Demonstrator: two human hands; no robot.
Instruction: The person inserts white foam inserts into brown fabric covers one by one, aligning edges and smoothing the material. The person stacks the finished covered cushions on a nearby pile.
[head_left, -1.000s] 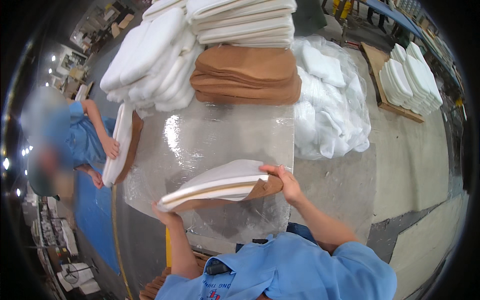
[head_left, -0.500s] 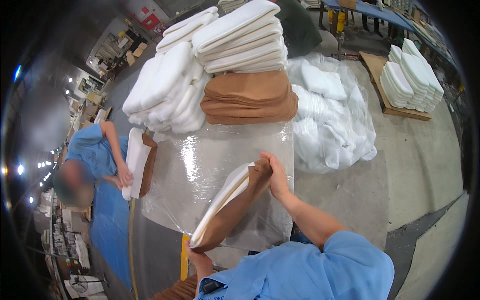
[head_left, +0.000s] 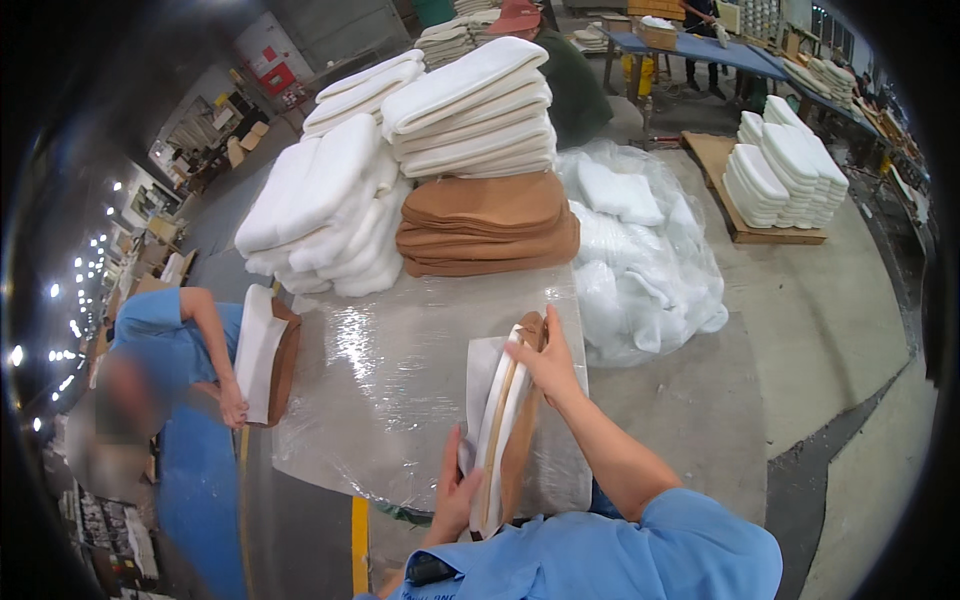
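A long padded piece (head_left: pixel 518 440), brown cloth on one side and white layers on the other, stands on edge in front of my body. Around its far end is my right hand (head_left: pixel 548 360), thumb on the white side and fingers along the brown. My left hand (head_left: pixel 455 495) holds the near part from the left, its fingers partly behind a pale flap (head_left: pixel 482 372) that hangs out from the white side. Under the piece lies a table (head_left: pixel 390 400) covered in clear plastic film.
Folded white pads (head_left: pixel 465 105) rise behind a brown cloth stack (head_left: pixel 485 225); fluffy white pads (head_left: pixel 315 200) stand left. A plastic-wrapped white bundle (head_left: pixel 650 260) sits right of the table. At left, a co-worker (head_left: pixel 175 330) holds a similar piece (head_left: pixel 265 355). White pads (head_left: pixel 785 170) rest on a board farther right.
The padded piece has turned from slanting to nearly upright and moved right. My left hand has shifted from its near tip up along its left side. The pale flap now stands out.
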